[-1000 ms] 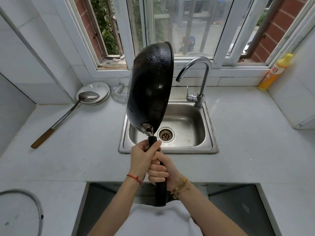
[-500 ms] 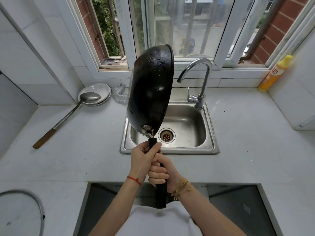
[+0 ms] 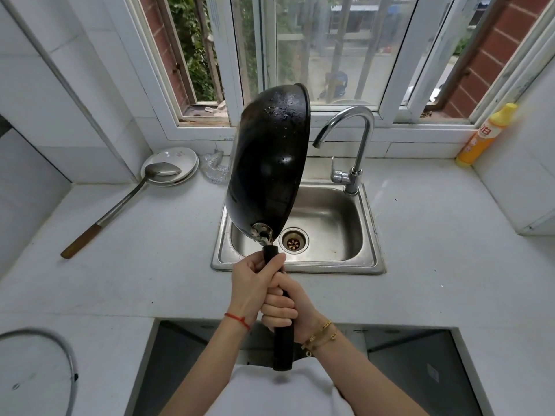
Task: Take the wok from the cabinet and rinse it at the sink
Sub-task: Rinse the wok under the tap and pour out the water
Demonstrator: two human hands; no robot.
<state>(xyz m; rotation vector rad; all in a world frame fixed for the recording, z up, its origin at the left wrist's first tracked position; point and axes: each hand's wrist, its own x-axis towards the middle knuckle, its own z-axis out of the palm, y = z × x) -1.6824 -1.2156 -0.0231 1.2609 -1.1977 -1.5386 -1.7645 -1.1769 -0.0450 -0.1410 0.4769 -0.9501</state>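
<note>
Standing on edge over the sink (image 3: 368, 267): wok (image 3: 267, 163), bowl tipped up nearly vertical, blackened underside turned toward the camera and left, open side facing right toward the tap (image 3: 357, 139). Long axis running from the handle end near the body up and away to the rim in front of the window (image 3: 345, 49), leaning slightly left at the base. Droplets beading on the upper part of the dark shell. Wrapped fully closed around the black handle (image 3: 283, 349), both hands: left hand (image 3: 253, 288) higher, just below the metal bracket, thumb lying along the grip; right hand (image 3: 285, 307) directly beneath, touching the left, fingers curled tight. Lying on the tabletop (image 3: 150, 280) to the left, well apart from the sink: ladle (image 3: 120, 205), its bowl resting on a plate (image 3: 183, 157). Standing in the far right corner: yellow bottle (image 3: 486, 136).
</note>
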